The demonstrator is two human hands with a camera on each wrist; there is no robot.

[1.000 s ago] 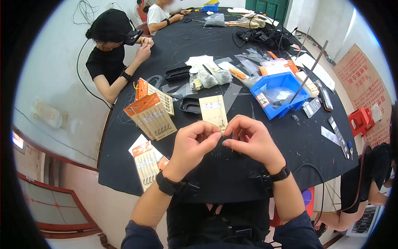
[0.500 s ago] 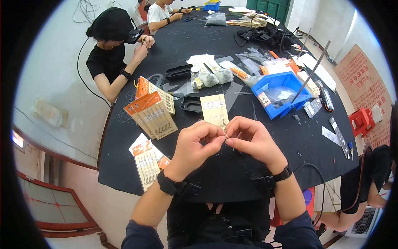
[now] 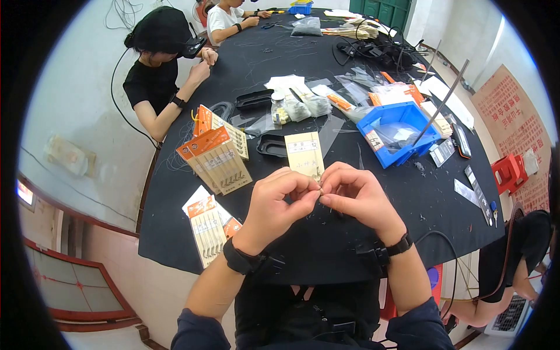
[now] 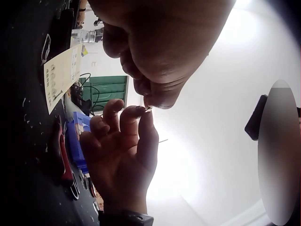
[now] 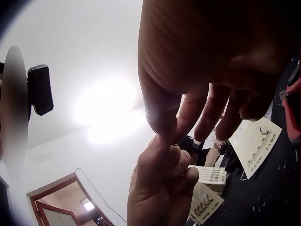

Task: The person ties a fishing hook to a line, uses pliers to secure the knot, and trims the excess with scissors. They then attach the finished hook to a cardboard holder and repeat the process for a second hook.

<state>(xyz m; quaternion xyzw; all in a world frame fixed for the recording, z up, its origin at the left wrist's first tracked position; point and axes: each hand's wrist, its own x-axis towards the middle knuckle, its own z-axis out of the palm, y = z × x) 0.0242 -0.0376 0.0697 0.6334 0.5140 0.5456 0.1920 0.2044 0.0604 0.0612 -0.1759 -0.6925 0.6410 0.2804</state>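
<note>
My left hand point(image 3: 283, 198) and right hand point(image 3: 363, 198) meet fingertip to fingertip above the near side of the table. Thumb and index finger of each pinch a tiny pale piece point(image 4: 148, 109); the fingertips cover most of it, and I cannot tell what kind it is. Just beyond them a cream card point(image 3: 304, 153) with a white label stands tilted. A row of fish hooks point(image 5: 257, 149) shows along that card's lower part in the right wrist view. Under the hands lies a red-handled tool point(image 4: 65, 157) on the black cloth.
Packs of hook cards point(image 3: 217, 166) stand to the left, with another pack point(image 3: 207, 230) lying nearer. Black trays point(image 3: 272, 146), a jar point(image 3: 279, 109) and a blue bin point(image 3: 373, 154) with a metal rod lie beyond. Another person point(image 3: 153, 76) works at the left edge.
Both hands stay together in nearly the same place, and their fingertips have shifted slightly rightward and closer together. The head view has moved a little. The standing card remains in place.
</note>
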